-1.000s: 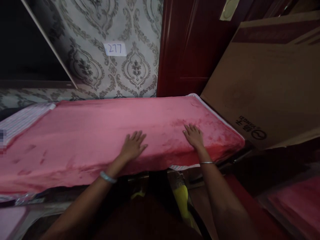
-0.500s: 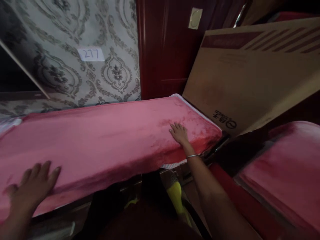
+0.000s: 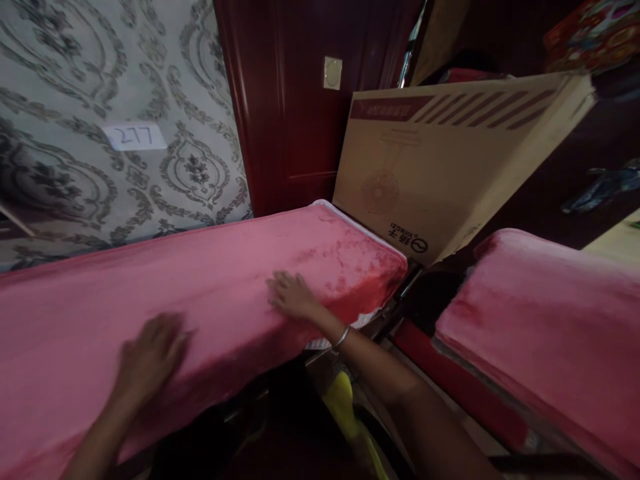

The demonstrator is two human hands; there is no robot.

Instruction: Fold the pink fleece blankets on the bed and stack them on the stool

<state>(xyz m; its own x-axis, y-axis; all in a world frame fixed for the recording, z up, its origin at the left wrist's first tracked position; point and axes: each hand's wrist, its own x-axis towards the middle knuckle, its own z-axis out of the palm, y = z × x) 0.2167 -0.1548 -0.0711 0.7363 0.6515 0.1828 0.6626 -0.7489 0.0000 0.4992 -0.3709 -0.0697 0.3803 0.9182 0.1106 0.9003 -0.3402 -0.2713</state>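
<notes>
A long pink plush cover lies over a bench-like surface along the wall, with darker brushed patches at its right end and its front edge draping down. My right hand, a thin silvery bangle at the wrist, rests palm down on the cover with fingers stretched out. To its left, my left hand is over the cover near the front edge, slightly smeared by motion, fingers apart. Neither hand grips anything. Striped cloth peeks out beneath the cover's front right edge.
A large cardboard box leans beyond the cover's right end. On the right stands another pink-covered seat. Behind are a dark red door panel and patterned wallpaper bearing a "277" label. Something yellow shows below.
My left hand has moved right along the cover, and my right hand has shifted left, so they are closer together. The view has swung to the right.
</notes>
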